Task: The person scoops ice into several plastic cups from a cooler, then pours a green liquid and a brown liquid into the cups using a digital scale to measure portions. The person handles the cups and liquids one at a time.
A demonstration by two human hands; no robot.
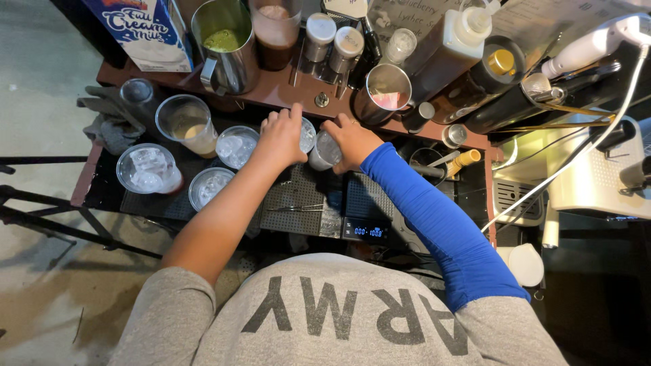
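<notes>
Cup in hand: clear plastic cup (324, 150), tilted on its side above the perforated black mat (298, 203), just in front of the brown shelf (285, 91).
Right hand (352, 141): fingers curled around the cup from its right side; blue sleeve (441, 224) covers the arm.
Left hand (281, 135): fingers bent over a second clear cup (307, 134), touching its rim; that cup is mostly hidden.
Adjacent items: 3 ice-filled cups (236, 146) left of the hands; 1 cup of pale drink (186, 122) behind them.
Scale: digital scale (366, 220), below the right wrist.
Shelf: steel pitcher (224, 44), milk carton (139, 30).
</notes>
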